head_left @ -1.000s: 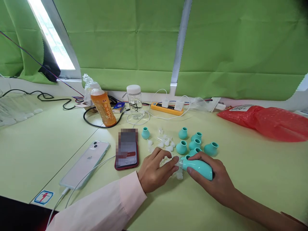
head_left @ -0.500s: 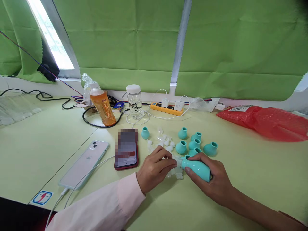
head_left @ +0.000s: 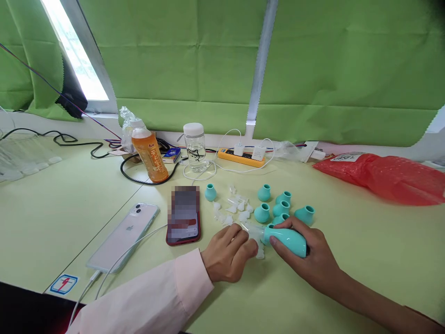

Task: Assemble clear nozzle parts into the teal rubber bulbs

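Note:
My right hand (head_left: 314, 257) is wrapped around a glossy turquoise handheld device (head_left: 289, 241), held tilted low over the table with its tip toward the left. A clear tube-like nozzle (head_left: 253, 230) sticks out of that tip. Beside it, my left hand (head_left: 227, 254) is closed with curled fingers, close to the nozzle's far end; what lies in its fingertips is hidden. Small translucent plastic pieces (head_left: 241, 205) are scattered just beyond and partly beneath my hands. Several turquoise rubber bulbs (head_left: 262, 213) with open necks stand behind the device, one partly covered by it.
On the left lie a white phone (head_left: 125, 236) on a cable and a red-cased phone (head_left: 183, 227). Behind them stand an orange drink bottle (head_left: 151, 155) and a clear bottle (head_left: 195, 150). A yellow power strip (head_left: 239, 158) and a red plastic bag (head_left: 389, 176) lie at the back.
My left hand has drawn slightly back from the device and turned, its fingers curling further. More of the clear nozzle shows. The device in my right hand has shifted slightly right.

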A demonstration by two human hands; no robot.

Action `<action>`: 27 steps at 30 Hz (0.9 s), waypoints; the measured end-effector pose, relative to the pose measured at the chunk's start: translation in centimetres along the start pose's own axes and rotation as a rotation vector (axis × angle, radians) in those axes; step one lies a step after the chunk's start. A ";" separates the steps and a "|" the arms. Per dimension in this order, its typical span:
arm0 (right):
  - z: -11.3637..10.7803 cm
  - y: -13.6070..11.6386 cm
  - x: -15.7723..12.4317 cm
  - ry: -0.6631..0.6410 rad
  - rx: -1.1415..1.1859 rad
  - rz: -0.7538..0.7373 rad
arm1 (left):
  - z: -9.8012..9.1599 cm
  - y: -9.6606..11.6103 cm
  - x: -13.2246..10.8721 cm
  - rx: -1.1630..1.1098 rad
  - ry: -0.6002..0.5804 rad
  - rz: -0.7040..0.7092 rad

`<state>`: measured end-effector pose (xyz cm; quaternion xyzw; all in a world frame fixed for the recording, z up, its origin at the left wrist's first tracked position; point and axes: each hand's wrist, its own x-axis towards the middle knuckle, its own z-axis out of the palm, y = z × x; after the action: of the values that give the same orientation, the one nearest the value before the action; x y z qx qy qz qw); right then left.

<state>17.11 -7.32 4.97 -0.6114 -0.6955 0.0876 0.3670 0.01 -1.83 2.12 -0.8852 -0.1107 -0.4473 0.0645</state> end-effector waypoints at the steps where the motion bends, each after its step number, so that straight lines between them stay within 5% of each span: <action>1: 0.0 0.0 0.1 -0.015 0.010 0.003 | -0.1 0.1 0.1 -0.019 0.011 0.004; 7: -0.2 0.7 0.3 0.037 0.043 -0.011 | 0.2 -1.2 0.3 -0.140 0.115 -0.379; 13: -0.2 1.1 0.4 -0.025 0.111 -0.023 | 1.4 -2.9 -0.6 -0.187 -0.147 -0.588; 18: -0.2 0.3 -0.2 -0.149 0.111 -0.032 | 0.1 -1.4 0.1 -0.226 -0.030 -0.371; 21: -0.1 -0.4 -1.2 -0.233 0.119 -0.015 | -0.5 -0.1 0.6 -0.183 -0.106 -0.170; 27: 0.7 -1.2 -2.7 -0.369 0.207 0.020 | 0.3 0.8 0.1 -0.118 -0.241 -0.051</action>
<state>15.70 -9.84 4.01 -0.5507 -0.7323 0.2727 0.2933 0.48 -2.50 1.98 -0.9316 -0.1137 -0.3450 -0.0127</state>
